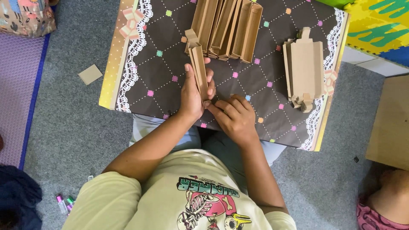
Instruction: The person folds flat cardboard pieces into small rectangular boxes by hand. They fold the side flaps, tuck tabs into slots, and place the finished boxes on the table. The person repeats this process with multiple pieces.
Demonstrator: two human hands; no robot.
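Holding a half-folded cardboard box, both hands.

1. In my left hand I hold a narrow brown cardboard box, standing on edge at the middle of the table; my right hand pinches its near end.
2. At the far edge stands a row of folded boxes, brown and open-topped, leaning side by side.
3. To the right lies a stack of flat box blanks, brown, with tabs at both ends.
4. Left of the table, on the grey floor, lies a small square cardboard piece.
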